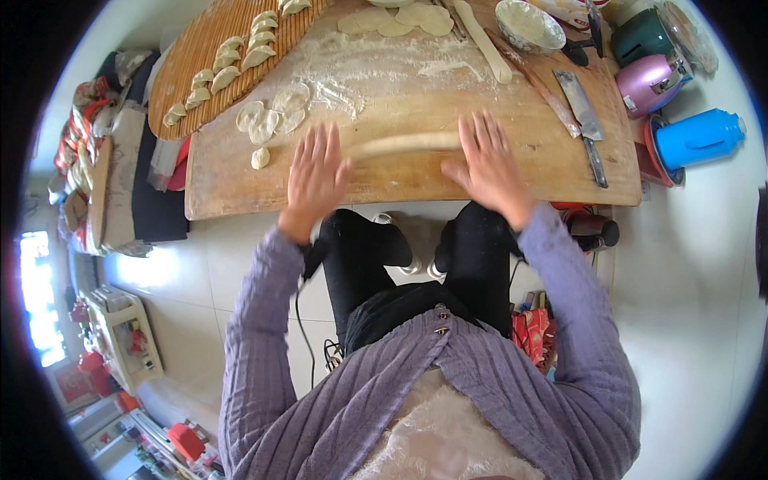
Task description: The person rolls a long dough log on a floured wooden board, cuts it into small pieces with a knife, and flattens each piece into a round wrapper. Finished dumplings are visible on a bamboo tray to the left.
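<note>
Both palms face down at the two ends of a long dough rope (405, 144) on the floured wooden board (390, 183). My left hand (317, 171) covers its left end, slightly blurred, fingers extended. At the right end lies my right hand (489, 162), flat, with its thumb apart. A small dough lump (260, 158) sits left of my left hand, and several round dough wrappers (263, 126) lie beyond it. Farther back are a second dough rope (483, 42) and more overlapping wrappers (396, 19). Folded dumplings (225, 78) stand in rows on a round slatted tray (171, 78).
On the board's right side lie a cleaver (579, 105) and a wooden rolling pin (534, 84), near a bowl of flour (530, 27). A blue thermos (699, 139) and a pink kettle (645, 84) stand beyond the right edge. Folded cloths (90, 132) are piled at the left.
</note>
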{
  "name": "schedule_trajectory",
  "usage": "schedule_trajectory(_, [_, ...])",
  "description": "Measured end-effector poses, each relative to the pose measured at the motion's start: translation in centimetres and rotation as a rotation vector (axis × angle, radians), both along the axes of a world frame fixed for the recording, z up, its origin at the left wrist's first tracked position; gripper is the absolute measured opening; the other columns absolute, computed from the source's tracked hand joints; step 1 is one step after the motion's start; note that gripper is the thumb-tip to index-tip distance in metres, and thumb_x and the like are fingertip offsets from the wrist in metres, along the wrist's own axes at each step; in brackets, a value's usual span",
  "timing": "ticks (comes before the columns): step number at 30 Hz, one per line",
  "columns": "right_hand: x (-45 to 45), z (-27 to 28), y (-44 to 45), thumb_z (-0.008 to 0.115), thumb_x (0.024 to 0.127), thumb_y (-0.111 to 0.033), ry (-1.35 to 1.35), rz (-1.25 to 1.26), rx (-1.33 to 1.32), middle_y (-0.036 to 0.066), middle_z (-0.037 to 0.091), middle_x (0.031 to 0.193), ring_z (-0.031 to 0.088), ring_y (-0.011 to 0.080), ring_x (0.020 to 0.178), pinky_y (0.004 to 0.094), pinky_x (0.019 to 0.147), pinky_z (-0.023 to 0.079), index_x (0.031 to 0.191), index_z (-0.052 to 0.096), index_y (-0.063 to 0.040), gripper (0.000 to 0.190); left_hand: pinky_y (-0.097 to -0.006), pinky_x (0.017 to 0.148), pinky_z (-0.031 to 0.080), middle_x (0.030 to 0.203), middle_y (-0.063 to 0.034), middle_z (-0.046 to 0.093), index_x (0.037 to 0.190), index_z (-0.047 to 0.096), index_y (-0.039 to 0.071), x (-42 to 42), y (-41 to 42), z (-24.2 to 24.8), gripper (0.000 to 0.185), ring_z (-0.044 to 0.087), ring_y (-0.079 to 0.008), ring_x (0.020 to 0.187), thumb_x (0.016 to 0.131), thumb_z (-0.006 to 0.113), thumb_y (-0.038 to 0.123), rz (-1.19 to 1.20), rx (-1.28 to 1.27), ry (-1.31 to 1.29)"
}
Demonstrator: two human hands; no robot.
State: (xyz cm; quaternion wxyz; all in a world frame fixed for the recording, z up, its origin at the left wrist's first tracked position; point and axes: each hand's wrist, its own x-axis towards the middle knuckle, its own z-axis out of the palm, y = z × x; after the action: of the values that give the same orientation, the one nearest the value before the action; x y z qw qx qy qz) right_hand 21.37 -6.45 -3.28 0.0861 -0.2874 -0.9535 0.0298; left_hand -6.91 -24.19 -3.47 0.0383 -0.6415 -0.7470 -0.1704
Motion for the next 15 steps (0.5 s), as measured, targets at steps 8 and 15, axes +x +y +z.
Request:
schedule_trajectory(8, [-1.2, -1.0, 0.1, 0.057, 0.092, -0.057, 0.182, -0.119, -0.024, 0.036, 0.027, 0.153, 0.017, 0.0478, 0.147, 0.0598, 0.118, 0.017, 0.149, 0.035, 0.003, 0.085, -0.0599, 0.117, 0.017, 0.153, -0.0373, 0.025, 0.154, 0.032, 0.009, 1.0, 1.9, -0.6, 0.068, 0.023, -0.0547, 0.143, 0.102, 0.033, 0.053, 0.256, -0.054, 0.157])
schedule_trajectory(15, [-5.0, 0.0, 5.4, 0.042, 0.097, -0.062, 0.02, -0.145, 0.065, 0.023, 0.033, 0.156, 0.024, 0.0402, 0.148, 0.0622, 0.117, 0.016, 0.153, 0.03, -0.002, 0.083, -0.0546, 0.12, 0.017, 0.157, -0.0277, 0.029, 0.155, 0.031, 0.011, -3.0, 7.2, -0.6, 0.065, 0.026, -0.0451, 0.146, 0.103, 0.033, 0.05, 0.243, -0.071, 0.113])
